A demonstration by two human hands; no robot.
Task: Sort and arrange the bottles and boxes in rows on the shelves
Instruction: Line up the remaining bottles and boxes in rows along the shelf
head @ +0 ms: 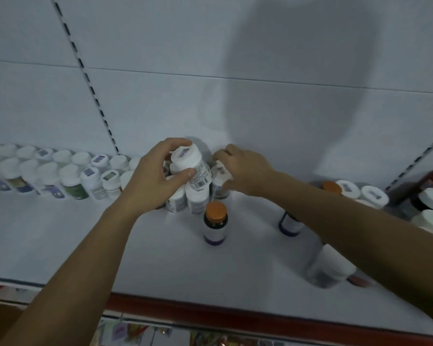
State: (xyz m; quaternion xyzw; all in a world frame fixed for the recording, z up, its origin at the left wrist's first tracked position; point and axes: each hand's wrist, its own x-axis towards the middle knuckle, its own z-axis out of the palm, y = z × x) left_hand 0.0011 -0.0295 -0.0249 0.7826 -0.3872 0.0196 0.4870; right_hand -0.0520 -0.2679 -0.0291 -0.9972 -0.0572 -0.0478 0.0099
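One tilted white bottle (193, 163) gripped by left hand (155, 178), right hand (245, 168) curled round a half-hidden small bottle (220, 176), dark bottle (289, 224) partly behind right forearm (335, 208) on shelf (60, 233)

On the shelf (60, 245), two bottle rows (60, 171) stand along the back at left. At centre back is a cluster (193, 198); the left hand (155, 176) holds a tilted bottle (193, 163) above it. Just right of the cluster, the right hand (240, 168) grips an end bottle (220, 181). Before the cluster stands a lone bottle (215, 223).
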